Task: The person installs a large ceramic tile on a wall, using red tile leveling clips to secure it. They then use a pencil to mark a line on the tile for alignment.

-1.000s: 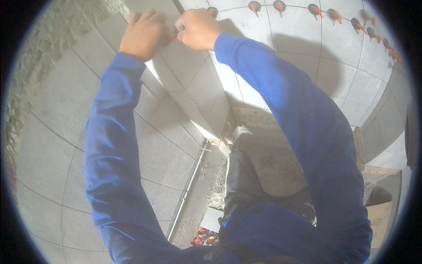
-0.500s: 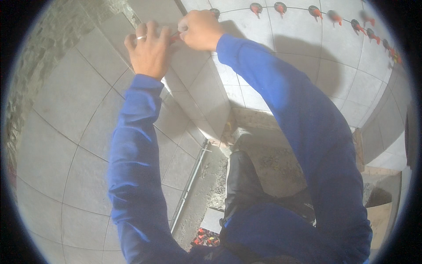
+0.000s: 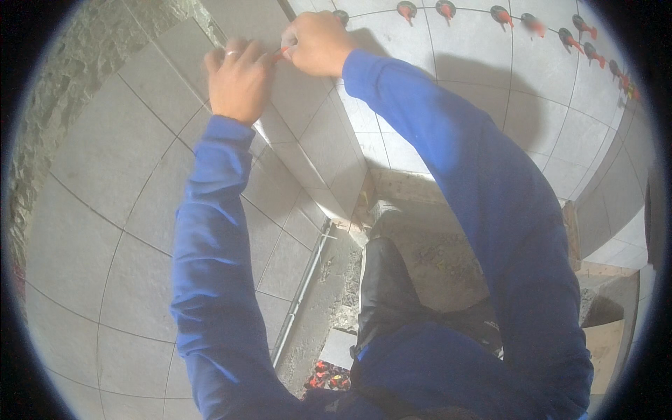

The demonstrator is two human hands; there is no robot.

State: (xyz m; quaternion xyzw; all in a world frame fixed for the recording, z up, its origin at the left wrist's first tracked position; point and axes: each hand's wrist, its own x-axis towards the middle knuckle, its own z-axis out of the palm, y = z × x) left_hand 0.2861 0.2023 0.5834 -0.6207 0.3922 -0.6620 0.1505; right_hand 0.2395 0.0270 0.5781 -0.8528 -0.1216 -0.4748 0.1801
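My right hand is closed in a pinch on a small red piece, of which only the tip shows between the two hands; it looks like the handle of a tile leveler. My left hand, a ring on one finger, is beside it at the boxed-out tiled corner. Its fingers are curled, and whatever they hold is hidden. Both hands are up at the top edge of the grey wall tiles. On the tiled wall to the right, black round tile levelers with red handles sit in a row along a joint.
Bare rough wall shows above the tiles at the left. Below, a grey pipe runs along the wall foot. A heap of red and black levelers lies near my leg on the rough floor, beside a pale tile piece.
My left hand's fingers have drawn in and curled more, and that hand has shifted slightly. My right hand stays at nearly the same spot, still pinching the red piece.
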